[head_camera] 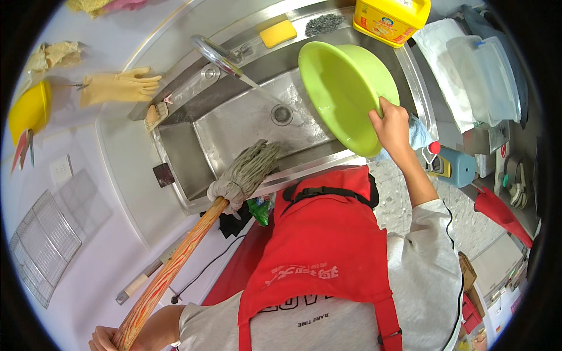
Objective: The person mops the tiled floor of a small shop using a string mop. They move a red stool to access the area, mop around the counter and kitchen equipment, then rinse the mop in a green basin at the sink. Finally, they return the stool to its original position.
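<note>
My right hand (393, 125) grips the rim of a light green plastic basin (342, 96), which is tilted on its side over the right part of a stainless steel sink (246, 109). At the lower left, my left hand (107, 338) is closed around the wooden handle (175, 267) of a mop. The grey string mop head (248, 173) rests across the near edge of the sink, its strands hanging inside. Water runs from the chrome faucet (219, 57) towards the drain (282, 114), left of the basin.
Behind the sink lie a yellow sponge (278, 34) and a dark scouring pad (325, 25), beside a yellow plastic jug (390, 22). A rubber glove (120, 86) hangs at the left. Plastic containers (487, 79) stand at the right; a blue cloth (419, 131) hangs over the sink edge.
</note>
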`<state>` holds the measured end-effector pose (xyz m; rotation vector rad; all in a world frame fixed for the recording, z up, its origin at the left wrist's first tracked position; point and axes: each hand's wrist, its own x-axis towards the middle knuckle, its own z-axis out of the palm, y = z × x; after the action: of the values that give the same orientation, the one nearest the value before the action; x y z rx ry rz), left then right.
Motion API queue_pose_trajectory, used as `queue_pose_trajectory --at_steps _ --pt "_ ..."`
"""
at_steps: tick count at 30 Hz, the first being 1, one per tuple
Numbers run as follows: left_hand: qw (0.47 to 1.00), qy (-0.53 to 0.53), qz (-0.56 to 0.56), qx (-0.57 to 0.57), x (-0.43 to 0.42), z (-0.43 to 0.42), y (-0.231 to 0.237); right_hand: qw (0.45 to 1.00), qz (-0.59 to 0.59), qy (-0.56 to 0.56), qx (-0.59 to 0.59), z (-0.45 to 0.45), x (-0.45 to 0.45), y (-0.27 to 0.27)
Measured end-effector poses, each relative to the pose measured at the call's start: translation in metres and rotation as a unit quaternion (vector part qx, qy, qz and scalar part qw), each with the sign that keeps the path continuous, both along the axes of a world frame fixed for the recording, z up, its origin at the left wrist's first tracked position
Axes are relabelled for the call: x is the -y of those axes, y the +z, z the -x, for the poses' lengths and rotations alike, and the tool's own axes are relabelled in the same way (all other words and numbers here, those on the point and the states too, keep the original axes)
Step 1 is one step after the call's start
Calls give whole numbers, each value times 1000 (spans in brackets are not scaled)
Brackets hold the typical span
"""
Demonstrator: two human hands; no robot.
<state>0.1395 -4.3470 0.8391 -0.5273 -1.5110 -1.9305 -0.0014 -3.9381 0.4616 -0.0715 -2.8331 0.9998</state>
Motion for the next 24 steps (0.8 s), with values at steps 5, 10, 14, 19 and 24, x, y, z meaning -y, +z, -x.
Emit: queue_pose_trajectory --at_steps 5,10,14,19,24 --pt "999 35 20 21 -10 -10 3 1000 11 -14 17 8 -5 -7" --pt "999 31 19 22 -15 -20 3 995 50 -35 84 20 -7 -35" --pt "998 42 29 29 -20 -30 3 980 108 -53 158 23 -8 -90" --pt "998 29 35 36 -29 -40 8 926 282 -124 217 8 -11 -188" --pt "998 26 44 37 -41 -46 12 851 391 -167 309 1 -14 -273"
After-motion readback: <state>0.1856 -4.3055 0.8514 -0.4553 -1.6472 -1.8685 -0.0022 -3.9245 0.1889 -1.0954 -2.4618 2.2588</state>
